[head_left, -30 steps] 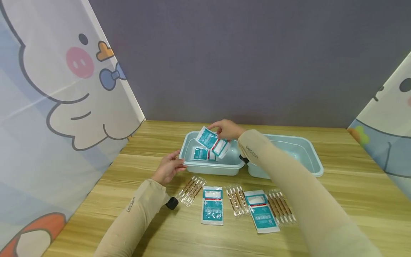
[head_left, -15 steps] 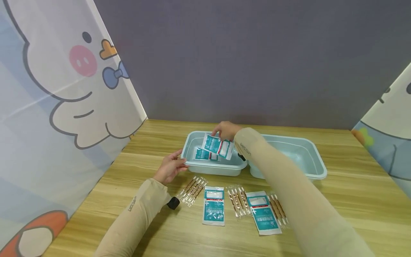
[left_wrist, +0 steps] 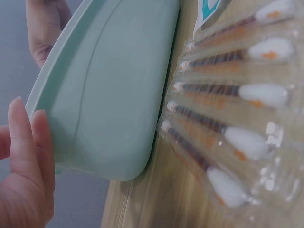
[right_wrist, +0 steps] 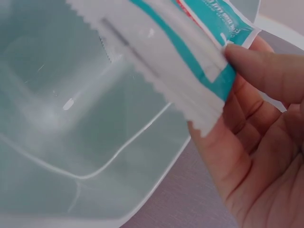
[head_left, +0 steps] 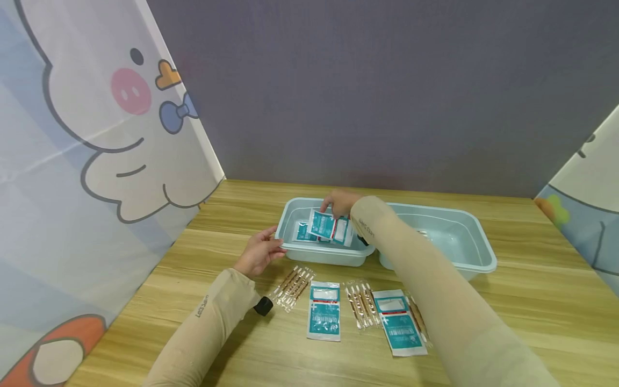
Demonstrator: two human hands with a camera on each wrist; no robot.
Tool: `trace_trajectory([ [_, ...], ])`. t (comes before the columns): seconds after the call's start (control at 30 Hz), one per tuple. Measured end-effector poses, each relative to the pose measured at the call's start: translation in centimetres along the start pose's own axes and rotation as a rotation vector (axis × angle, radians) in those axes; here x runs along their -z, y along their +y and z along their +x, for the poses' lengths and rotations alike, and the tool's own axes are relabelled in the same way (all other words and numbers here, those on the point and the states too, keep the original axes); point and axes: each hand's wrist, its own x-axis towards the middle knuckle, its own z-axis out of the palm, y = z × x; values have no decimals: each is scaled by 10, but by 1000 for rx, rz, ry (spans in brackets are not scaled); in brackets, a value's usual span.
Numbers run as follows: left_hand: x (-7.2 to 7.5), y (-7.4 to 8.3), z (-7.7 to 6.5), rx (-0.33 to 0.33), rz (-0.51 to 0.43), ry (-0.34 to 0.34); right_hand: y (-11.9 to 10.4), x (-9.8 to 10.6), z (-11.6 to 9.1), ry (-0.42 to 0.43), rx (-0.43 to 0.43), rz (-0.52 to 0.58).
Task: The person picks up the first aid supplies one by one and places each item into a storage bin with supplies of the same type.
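Note:
In the head view my right hand is over the left pale green plastic basin. It pinches a teal-and-white sealed packet by its edge; the right wrist view shows the thumb on the packet's face. Beneath it, another teal packet lies on the basin floor, partly covered. My left hand grips the basin's left front corner, with fingertips against the rim in the left wrist view. Just in front of that hand lies a clear-wrapped strip of brown-stemmed cotton swabs.
A second pale green basin stands on the right, with swab tips just visible inside. Along the front of the wooden table lie two teal packets and more swab strips, one partly hidden by the right sleeve.
My right hand has lowered the packet into the left basin and shifted it slightly right, turning it flatter. The left hand keeps its grip on the corner. The head view has shifted slightly.

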Motion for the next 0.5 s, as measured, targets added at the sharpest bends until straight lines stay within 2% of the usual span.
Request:
trace_trajectory([
  [0.23,-2,-1,0,-3,0,-15,7,-2,7,11,0,-93],
  [0.37,-1,-1,1,2,-5,-12,6,1,6,-8,-20,-80],
  [0.5,0,0,1,10,-8,-4,7,5,8,-18,-50,-18],
])
